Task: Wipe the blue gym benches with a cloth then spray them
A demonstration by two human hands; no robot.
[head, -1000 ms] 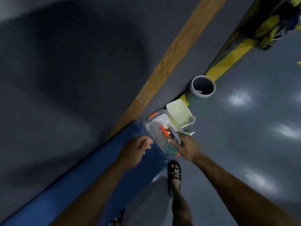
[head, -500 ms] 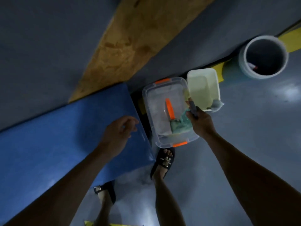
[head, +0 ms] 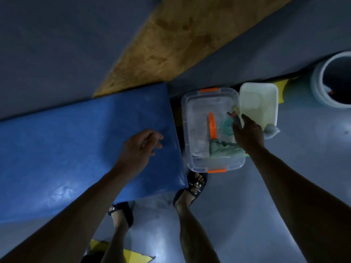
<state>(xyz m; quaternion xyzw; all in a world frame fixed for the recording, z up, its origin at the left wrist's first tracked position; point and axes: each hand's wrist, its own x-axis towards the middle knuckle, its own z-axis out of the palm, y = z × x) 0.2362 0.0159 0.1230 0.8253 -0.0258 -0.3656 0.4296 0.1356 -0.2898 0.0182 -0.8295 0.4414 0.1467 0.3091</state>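
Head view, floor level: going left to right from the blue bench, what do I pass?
blue bench → left hand over its end → clear plastic bin with orange latches → right hand at the bin's right edge → pale lid → grey bucket

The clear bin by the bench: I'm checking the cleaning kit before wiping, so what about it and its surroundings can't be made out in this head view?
- Right hand: it covers part of the clear bin; what it holds is blurred.
- Green cloth: partly under that wrist.
- Grey bucket: cut off by the right edge, inside dark.
- Blue bench: runs off the left edge.
- Left hand: its fingertips are blurred.
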